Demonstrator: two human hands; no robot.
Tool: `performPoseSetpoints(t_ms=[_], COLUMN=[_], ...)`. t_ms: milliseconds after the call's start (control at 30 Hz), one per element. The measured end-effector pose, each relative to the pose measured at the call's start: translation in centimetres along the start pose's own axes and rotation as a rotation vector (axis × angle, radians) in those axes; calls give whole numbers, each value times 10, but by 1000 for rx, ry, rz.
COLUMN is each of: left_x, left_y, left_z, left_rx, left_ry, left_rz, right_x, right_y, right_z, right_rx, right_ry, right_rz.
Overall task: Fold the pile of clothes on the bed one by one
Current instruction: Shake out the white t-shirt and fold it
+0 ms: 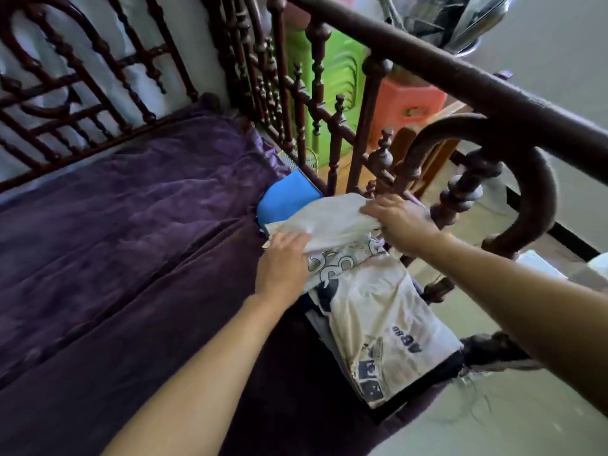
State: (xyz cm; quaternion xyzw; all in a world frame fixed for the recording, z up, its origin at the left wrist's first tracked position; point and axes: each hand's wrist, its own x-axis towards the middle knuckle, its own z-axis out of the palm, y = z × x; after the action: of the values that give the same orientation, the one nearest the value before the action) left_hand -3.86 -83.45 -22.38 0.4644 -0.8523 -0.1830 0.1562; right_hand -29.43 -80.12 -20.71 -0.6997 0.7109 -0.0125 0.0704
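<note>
Top garment: a plain white garment (329,220) lies across the top of the clothes pile (371,301), at the right edge of the bed beside the footboard.
Right hand: the right hand (399,222) grasps the right end of the white garment, fingers curled over the cloth and thumb beneath it.
Left hand: the left hand (283,261) is laid against the near left edge of the same garment. Its fingertips are hidden by the cloth, so I cannot tell whether it is grasping or merely resting.
Pile, lower layers: directly beneath lies a cream printed T-shirt (385,311) with dark lettering and block figures, spread towards the near corner. Dark cloth shows under its edges.
Blue item: a blue garment (288,195) sits just behind the pile, touching it, against the side rail.
Bed: a purple cover (131,232), creased, spans the bed to the left of the pile.
Frame: a dark turned-wood bed frame (332,133) runs round the far and right sides.
Beyond the frame: a green plastic stool (332,74) and a red plastic stool (411,100) stand on the floor outside the rail.
</note>
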Motion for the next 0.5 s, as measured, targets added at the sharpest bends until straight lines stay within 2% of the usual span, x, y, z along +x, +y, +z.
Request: performPoseSetpoints(t_ms=[100,167,333,500], left_x=[-27,-44,-55,-78], left_y=[-4,-10,-20,-25], left_z=[78,114,117,60], left_rx=[131,122,85,70], left_ry=[-390,-541,-571,-534], left_rz=[-22,-88,-107,-203], right_x=[-21,-31,-28,-18], right_y=[21,24,15,-27], right_z=[75,114,133,82], right_rx=[-271,-300,-182,-243], right_ry=[-299,-402,-544,-468], right_rz=[14,13,89,25])
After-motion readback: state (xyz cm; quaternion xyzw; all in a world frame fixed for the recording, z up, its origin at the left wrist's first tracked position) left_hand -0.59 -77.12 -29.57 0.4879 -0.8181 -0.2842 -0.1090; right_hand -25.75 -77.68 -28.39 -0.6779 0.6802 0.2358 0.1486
